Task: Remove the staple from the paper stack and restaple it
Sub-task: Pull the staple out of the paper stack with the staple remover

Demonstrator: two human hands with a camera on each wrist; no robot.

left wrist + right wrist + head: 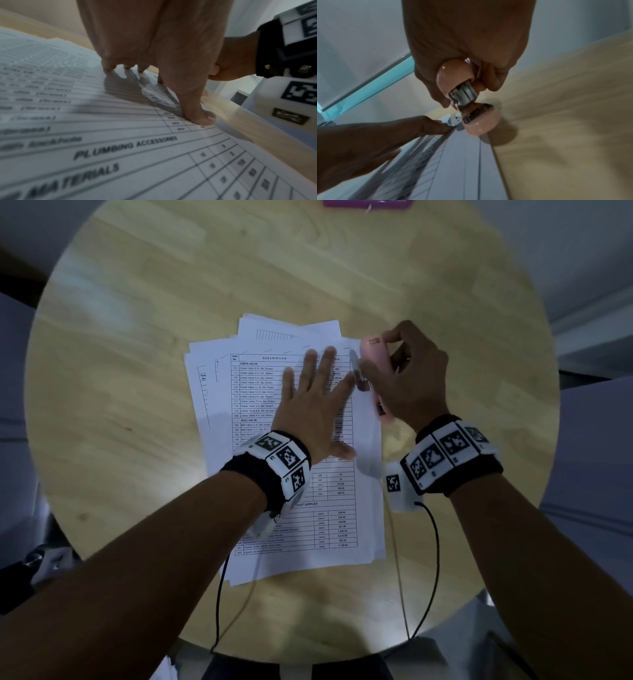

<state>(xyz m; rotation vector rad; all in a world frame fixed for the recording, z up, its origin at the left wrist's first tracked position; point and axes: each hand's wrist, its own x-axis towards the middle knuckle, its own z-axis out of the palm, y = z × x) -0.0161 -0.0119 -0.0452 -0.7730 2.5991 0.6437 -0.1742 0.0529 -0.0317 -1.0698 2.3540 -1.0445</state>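
A loose stack of printed sheets [260,392] lies in the middle of the round wooden table [137,337]. My left hand [315,402] lies flat on the top sheet [102,135], fingers straight and spread, thumb [200,116] pressing near the right edge. My right hand [407,378] grips a pink stapler [373,354] at the stack's right edge, beside my left fingertips. In the right wrist view the stapler [477,121] stands with its metal mouth parted, its lower part at the paper's edge [467,148]. The staple itself is not visible.
A purple object [368,202] lies at the table's far edge. Black cables [435,559] run from both wristbands over the near edge. Bare wood surrounds the stack on the left and right.
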